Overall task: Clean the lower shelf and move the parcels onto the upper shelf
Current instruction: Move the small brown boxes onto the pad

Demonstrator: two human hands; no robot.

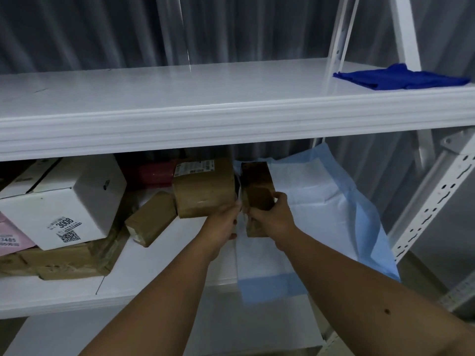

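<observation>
A person's two bare arms reach into a white metal rack, toward its lower shelf (164, 286). The left hand (224, 222) grips the near bottom corner of a brown taped parcel (204, 190) with a printed label on top; the right hand (273, 218) curls its fingers around a narrower brown parcel (257, 187) standing just beside it. Both parcels sit near the middle of the lower shelf, almost touching. Under the narrower one and to its right, a blue-edged white sheet (318, 209) covers the lower shelf and hangs over its front edge. To the left of the held parcels on the lower shelf lies a small brown parcel (151, 218), tilted, then a white box (69, 201) marked 3008 resting on a flat brown carton (66, 260), with a pink package (11, 236) at the far left. Above the lower shelf, the upper shelf (180, 98) holds a folded blue cloth (401, 77) at its right end
</observation>
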